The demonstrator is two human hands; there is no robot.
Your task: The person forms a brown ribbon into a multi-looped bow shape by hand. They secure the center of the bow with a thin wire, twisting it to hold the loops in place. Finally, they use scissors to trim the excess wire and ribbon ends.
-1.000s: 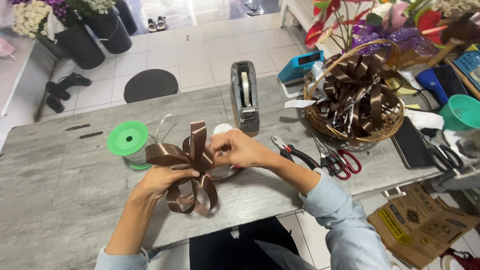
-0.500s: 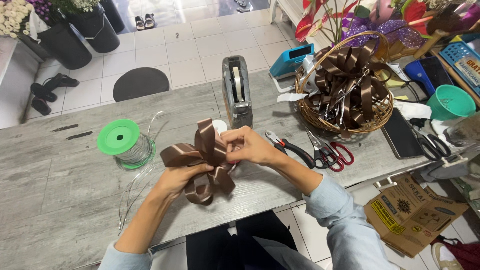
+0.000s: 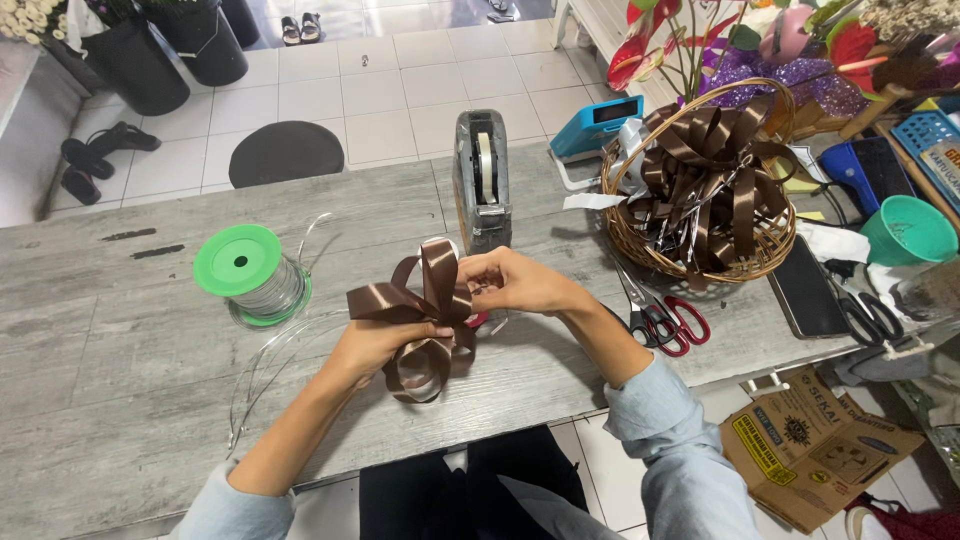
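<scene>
A brown satin ribbon bow (image 3: 420,315) with several loops is held above the grey wooden table (image 3: 120,350). My left hand (image 3: 375,345) grips the bow from below at its middle. My right hand (image 3: 515,283) pinches the bow's centre from the right side. A thin clear wire runs from the bow toward a green-capped spool (image 3: 245,275) on the table to the left.
A grey tape dispenser (image 3: 480,180) stands just behind the bow. A wicker basket (image 3: 700,255) of brown ribbon bows sits at the right, with red-handled scissors (image 3: 665,315), a black phone (image 3: 805,290) and a teal cup (image 3: 905,230) nearby. A cardboard box (image 3: 815,450) lies on the floor.
The bow has been turned in my hands and its loops now stand more upright. Both hands stay at the bow's middle, and the view has shifted slightly.
</scene>
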